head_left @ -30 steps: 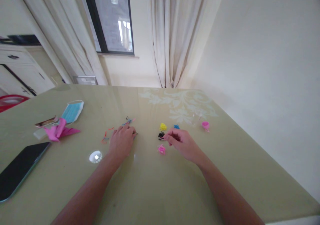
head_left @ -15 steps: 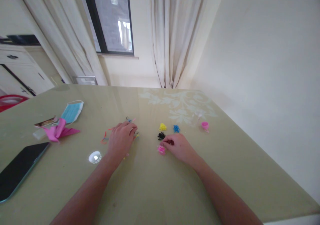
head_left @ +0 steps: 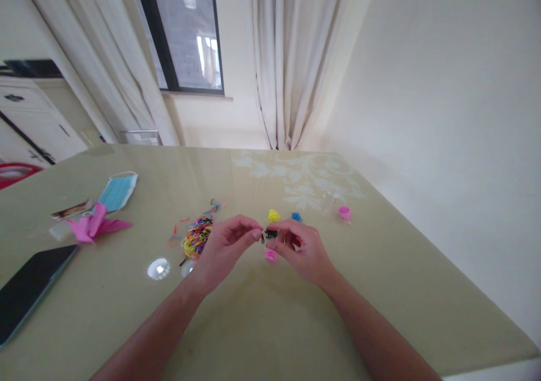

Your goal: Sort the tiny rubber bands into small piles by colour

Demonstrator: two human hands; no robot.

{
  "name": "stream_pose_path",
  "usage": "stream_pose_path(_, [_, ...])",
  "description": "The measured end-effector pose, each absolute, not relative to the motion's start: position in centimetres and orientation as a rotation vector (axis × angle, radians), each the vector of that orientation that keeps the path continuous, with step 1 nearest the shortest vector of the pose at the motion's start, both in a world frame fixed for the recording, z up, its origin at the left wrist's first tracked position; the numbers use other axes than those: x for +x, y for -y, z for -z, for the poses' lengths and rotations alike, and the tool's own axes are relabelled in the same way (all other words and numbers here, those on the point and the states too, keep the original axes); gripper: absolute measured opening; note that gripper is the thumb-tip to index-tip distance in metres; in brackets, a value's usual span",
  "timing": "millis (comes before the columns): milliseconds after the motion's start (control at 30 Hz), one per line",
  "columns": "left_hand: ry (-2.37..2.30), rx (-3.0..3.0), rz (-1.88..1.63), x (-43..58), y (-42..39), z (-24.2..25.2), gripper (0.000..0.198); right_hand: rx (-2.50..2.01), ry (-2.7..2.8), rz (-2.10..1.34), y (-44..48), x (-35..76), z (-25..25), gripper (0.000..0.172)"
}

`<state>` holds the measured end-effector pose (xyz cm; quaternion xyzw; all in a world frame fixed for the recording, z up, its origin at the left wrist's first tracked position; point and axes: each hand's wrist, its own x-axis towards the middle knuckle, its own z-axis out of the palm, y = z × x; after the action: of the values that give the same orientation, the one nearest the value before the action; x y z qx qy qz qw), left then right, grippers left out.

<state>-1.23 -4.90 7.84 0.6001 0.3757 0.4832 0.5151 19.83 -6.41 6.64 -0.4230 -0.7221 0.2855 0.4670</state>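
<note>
My left hand (head_left: pixel 230 246) pinches a small black rubber band (head_left: pixel 262 238) between thumb and index finger. Beside it, my right hand (head_left: pixel 302 249) has its thumb and index finger apart, with the black pile of bands (head_left: pixel 271 233) showing in the gap. Something red (head_left: pixel 298 240) shows among the right fingers; whether it is held or lies behind them I cannot tell. Around the right hand lie yellow bands (head_left: pixel 273 216), blue bands (head_left: pixel 296 216) and pink bands (head_left: pixel 271 256). A mixed heap of coloured rubber bands (head_left: pixel 198 236) is partly hidden behind my left hand.
To the left on the table (head_left: pixel 253 324) lie a phone (head_left: pixel 36 285), a folded pink paper shape (head_left: pixel 95 224) and a blue face mask (head_left: pixel 119 193). A small pink cup-like item (head_left: pixel 344 213) is at the right, near a clear object (head_left: pixel 328 200). A wall borders the right side.
My left hand has moved right from the mixed heap, uncovering it, and now holds up a black band near my right hand. The right fingers have parted, shifting little.
</note>
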Motion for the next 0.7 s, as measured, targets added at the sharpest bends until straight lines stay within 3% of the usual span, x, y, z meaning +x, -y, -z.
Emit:
stream_pose_path(233, [-0.85,1.45,-1.123,-0.6,5.6,-6.9,0.026,-0.954,1.791,-0.576,7.4,19.5,-7.1,0.018])
stream_pose_path(400, [-0.895,1.539,-1.116,-1.1,4.9,-6.8,0.031,-0.986,1.696,-0.719,7.3,19.7,-7.7,0.021])
stream_pose_path(567, [-1.433,2.051,-0.972,-3.1,3.0,-5.9,0.026,-0.933,1.491,-0.919,7.7,20.4,-8.8,0.034])
stream_pose_path(700, [-1.894,2.4,-0.531,-4.7,1.9,-4.6,0.027,-0.893,1.446,-0.905,8.0,20.8,-9.3,0.034])
